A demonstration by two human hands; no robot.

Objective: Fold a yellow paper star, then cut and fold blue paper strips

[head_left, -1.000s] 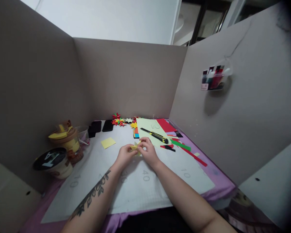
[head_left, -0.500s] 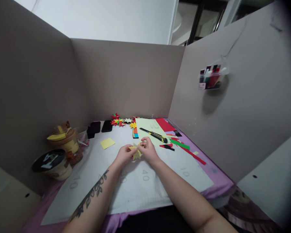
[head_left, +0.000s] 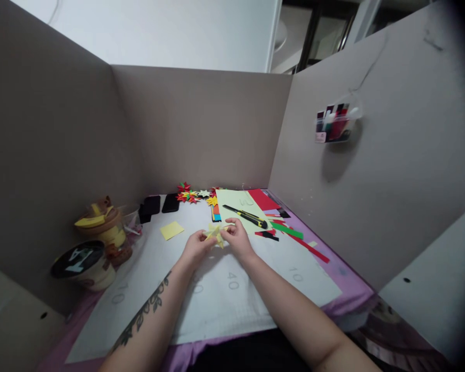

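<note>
Between my two hands is a pale yellow folded paper star (head_left: 216, 233), held above the white sheet (head_left: 232, 310). My left hand (head_left: 197, 245) pinches its left side, with the thumb across the front. On the other side, my right hand (head_left: 237, 238) grips the star's right edge between thumb and fingers. Parts of the star are hidden behind the fingertips. A yellow square of paper (head_left: 172, 230) lies to the left of my hands. Just beyond my right hand, a black and yellow utility knife (head_left: 251, 219) rests on a pale green sheet (head_left: 232, 199).
Finished paper stars (head_left: 188, 195) sit along the back edge. Green and red paper strips (head_left: 290, 230) lie at the right. Two dark phones (head_left: 171, 203) are at the back left, near pots (head_left: 85, 264). Grey panels (head_left: 201, 124) enclose the table; a plastic cup (head_left: 339, 121) hangs on the right one.
The star has been tilted and turned in my fingers, so more of its face shows. My left hand has shifted slightly; the things on the table lie as before.
</note>
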